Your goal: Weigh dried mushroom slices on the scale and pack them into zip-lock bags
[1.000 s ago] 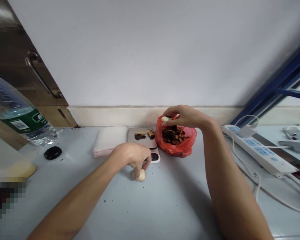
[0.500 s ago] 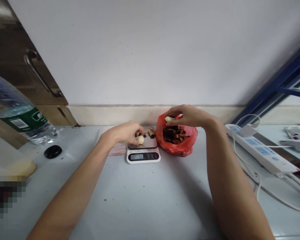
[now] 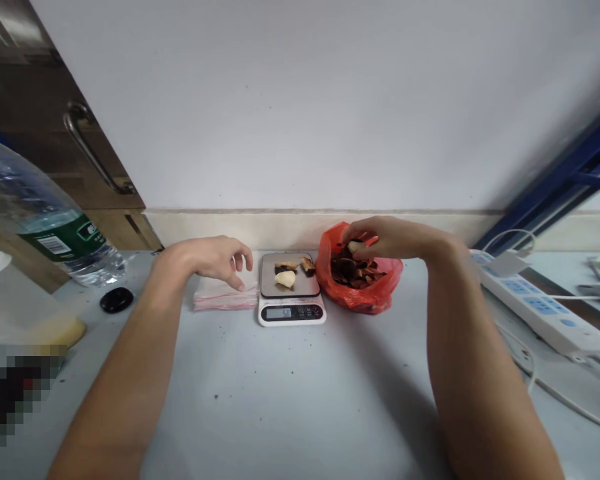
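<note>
A white digital kitchen scale shows what looks like 58. On its metal plate lie a pale dried piece and two brown-edged ones. My left hand hovers left of the scale with fingers apart and nothing in them, above a stack of clear plastic bags with pinkish edges. To the right of the scale stands an open red plastic bag of dark brown dried pieces. My right hand reaches into the bag's mouth, its fingers closed on a pale dried piece.
A large water bottle stands at the left, with a black oval object near its base. A white power strip with cables lies at the right. Behind the table rises a wall. Small dark crumbs dot the tabletop.
My left hand has let go of the pale piece on the scale and moved left, opening. My right hand has lowered slightly into the red bag with its piece. The view has shifted slightly.
</note>
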`<state>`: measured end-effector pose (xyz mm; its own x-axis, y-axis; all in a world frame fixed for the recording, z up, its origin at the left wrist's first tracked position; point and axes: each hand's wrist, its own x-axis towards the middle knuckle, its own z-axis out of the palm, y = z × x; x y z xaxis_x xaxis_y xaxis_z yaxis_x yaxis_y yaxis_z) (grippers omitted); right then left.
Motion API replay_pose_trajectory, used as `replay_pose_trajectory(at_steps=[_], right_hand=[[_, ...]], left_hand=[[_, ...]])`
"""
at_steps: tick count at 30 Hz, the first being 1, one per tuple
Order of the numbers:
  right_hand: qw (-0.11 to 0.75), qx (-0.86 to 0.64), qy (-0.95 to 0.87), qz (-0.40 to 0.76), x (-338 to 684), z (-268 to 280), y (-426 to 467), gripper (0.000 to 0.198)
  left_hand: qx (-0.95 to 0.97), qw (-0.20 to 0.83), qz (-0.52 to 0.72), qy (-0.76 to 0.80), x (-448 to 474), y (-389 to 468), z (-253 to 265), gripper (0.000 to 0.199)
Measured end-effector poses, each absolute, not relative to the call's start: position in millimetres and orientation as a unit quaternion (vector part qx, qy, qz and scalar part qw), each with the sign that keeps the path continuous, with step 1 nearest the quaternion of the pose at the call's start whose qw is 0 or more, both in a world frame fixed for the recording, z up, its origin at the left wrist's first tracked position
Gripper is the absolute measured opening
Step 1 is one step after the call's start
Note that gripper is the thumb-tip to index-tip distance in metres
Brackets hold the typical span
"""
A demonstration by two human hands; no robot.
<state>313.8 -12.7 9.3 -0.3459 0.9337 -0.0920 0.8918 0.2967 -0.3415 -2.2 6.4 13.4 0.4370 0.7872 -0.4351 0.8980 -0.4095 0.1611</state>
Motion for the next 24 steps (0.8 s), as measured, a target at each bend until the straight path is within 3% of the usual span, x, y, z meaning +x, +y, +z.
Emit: replay_pose_trajectory(at_steps=[18, 24], right_hand=[[0.076, -0.600, -0.773, 0.189, 290, 22, -29, 0.019], [0.052, -0.589, -0.795, 0.131, 287, 22, -31, 0.019]], left_hand=[[0.804, 0.209, -0.154, 0.535, -8, 4, 16, 0.050], [0.806, 0.195, -0.141, 0.541, -2, -5, 26, 0.044]])
